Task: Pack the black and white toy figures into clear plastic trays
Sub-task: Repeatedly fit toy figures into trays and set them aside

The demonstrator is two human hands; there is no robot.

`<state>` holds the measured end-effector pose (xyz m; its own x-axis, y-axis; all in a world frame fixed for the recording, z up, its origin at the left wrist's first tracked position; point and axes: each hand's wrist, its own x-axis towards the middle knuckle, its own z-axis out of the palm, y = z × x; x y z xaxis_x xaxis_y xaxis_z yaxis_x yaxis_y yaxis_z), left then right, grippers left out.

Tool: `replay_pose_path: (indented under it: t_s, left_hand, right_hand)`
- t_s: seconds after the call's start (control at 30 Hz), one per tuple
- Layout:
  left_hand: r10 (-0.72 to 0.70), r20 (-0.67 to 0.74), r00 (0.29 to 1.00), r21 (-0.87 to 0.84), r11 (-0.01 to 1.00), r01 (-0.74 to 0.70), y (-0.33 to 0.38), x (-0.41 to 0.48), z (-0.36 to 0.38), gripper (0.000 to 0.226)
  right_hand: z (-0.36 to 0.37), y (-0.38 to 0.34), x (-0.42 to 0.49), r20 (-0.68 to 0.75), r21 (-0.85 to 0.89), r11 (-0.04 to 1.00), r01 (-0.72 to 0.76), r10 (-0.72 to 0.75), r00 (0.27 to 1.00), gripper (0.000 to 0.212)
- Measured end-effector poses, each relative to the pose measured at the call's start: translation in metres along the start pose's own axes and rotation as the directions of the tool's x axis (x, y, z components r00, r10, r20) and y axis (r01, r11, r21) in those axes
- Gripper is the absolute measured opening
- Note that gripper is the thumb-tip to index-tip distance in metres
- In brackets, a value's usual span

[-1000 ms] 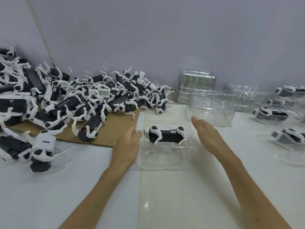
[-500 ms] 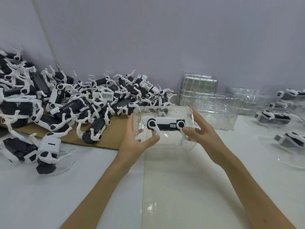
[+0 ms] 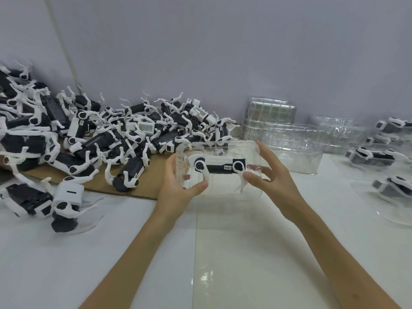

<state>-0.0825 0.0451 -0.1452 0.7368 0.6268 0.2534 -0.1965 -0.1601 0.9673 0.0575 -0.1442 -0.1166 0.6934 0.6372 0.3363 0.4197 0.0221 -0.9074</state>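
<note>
Left hand (image 3: 176, 186) and right hand (image 3: 272, 175) grip clear tray (image 3: 223, 192) at opposite ends, above worktop (image 3: 245, 253); toy figure (image 3: 219, 167) seated inside.

Plain lilac-grey wall (image 3: 223, 52) — glossy white tabletop (image 3: 223, 253).

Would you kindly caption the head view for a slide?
The left hand and right hand hold a clear plastic tray with one black and white toy figure inside.
</note>
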Motion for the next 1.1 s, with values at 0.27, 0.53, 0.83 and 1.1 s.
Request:
replay_pose_path:
  t_s: [0.27,0.53,0.83,1.1]
  left_hand:
    - [-0.105,-0.041,0.994,-0.131,0.987,0.098,0.002,0.000,0.002,0.079]
    - [-0.010,-0.084,0.996,-0.013,1.000,0.008,0.002,-0.002,0.004,0.070]
    - [-0.180,-0.028,0.983,-0.147,0.974,0.174,0.006,0.000,-0.001,0.075]
    - [-0.043,-0.358,0.933,-0.052,0.998,0.026,0.003,-0.005,0.007,0.067]
  right_hand:
    - [0.000,0.002,0.000,0.088,0.065,0.997,-0.041,0.035,0.995,0.090]
    - [0.002,0.004,0.000,-0.031,-0.032,0.999,0.029,-0.030,0.999,0.085]
    - [0.009,0.005,-0.003,-0.021,-0.120,0.991,0.052,-0.055,0.998,0.078]
    - [0.039,0.005,-0.013,-0.244,-0.389,0.899,0.200,-0.309,0.919,0.047]
